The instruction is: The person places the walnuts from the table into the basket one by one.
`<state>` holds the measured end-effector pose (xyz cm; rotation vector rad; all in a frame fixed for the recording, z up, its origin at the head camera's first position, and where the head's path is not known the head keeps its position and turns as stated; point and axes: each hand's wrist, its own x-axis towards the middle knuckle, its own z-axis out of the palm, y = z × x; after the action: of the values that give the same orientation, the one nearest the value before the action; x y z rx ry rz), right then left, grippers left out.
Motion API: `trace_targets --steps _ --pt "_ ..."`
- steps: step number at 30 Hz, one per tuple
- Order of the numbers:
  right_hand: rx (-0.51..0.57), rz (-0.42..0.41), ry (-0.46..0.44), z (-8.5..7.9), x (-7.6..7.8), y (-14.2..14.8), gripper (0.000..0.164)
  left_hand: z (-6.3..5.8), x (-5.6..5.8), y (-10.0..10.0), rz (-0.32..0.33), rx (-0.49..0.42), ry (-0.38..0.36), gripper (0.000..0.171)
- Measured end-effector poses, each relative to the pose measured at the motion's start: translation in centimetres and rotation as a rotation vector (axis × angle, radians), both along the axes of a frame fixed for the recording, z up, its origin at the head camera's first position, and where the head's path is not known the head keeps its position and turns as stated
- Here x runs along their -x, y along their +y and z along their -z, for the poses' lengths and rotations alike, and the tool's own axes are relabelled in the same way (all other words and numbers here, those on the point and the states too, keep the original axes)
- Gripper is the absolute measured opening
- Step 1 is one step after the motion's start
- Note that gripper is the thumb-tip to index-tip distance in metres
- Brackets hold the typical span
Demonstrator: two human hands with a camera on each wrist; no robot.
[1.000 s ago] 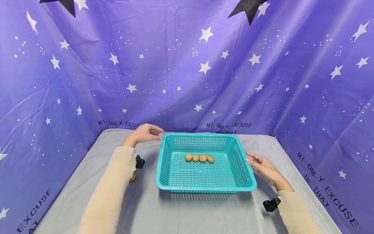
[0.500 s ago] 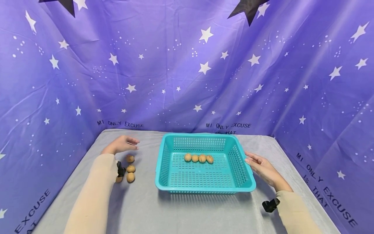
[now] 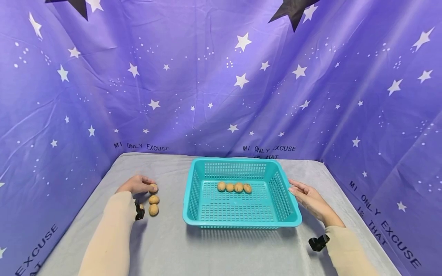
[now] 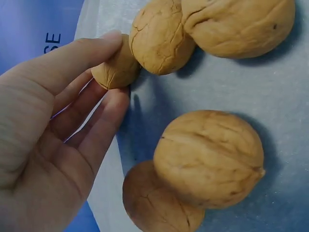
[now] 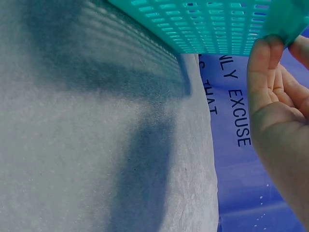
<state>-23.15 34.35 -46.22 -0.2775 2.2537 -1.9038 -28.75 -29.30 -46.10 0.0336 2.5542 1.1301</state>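
My left hand [image 3: 136,184] is at the left of the table, its thumb and fingers pinching a walnut [image 4: 117,67] at the far end of a short column. Right beside that one lie a second walnut [image 3: 154,199] and a third walnut [image 3: 153,209]. Two more walnuts show lower in the left wrist view, one a pale-brown walnut [image 4: 210,159] with a pointed tip, partly covering a darker walnut [image 4: 159,198]. A turquoise plastic basket [image 3: 241,223] stands mid-table with several walnuts [image 3: 230,187] in a row inside. My right hand [image 3: 312,199] grips the basket's right rim.
Grey cloth [image 3: 221,253] covers the table. Purple star-printed curtains [image 3: 221,96] enclose its back and sides. A small black wrist camera [image 3: 139,211] on the left sleeve hides part of a walnut in the head view.
My left hand has moved from beside the basket's left rim leftward and down to the column of walnuts, and now pinches the farthest one. The right hand stays on the rim.
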Motion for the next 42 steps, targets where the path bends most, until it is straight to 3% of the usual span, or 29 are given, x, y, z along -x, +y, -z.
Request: trace_targets --steps 7,13,20,28,36,42 --pt "-0.006 -0.003 0.004 0.1 0.1 0.0 0.065 0.2 -0.1 -0.1 0.003 -0.004 0.007 0.042" --pt "-0.004 -0.012 0.003 0.2 0.2 0.1 0.064 -0.5 0.0 0.0 0.031 0.017 0.044 0.047" --pt "0.002 -0.016 0.004 0.2 0.3 0.1 0.065 -3.2 0.4 0.6 0.101 0.029 0.178 0.05" --pt "0.002 -0.021 0.012 0.3 0.4 0.2 0.065 -6.5 0.6 1.9 0.101 0.02 0.261 0.051" --pt "0.005 -0.019 0.01 0.3 0.4 0.2 0.064 -7.8 1.1 3.4 0.147 0.022 0.291 0.05" --pt "-0.001 -0.017 0.007 0.4 0.4 0.2 0.064 -9.2 1.6 6.4 0.219 0.053 0.324 0.042"
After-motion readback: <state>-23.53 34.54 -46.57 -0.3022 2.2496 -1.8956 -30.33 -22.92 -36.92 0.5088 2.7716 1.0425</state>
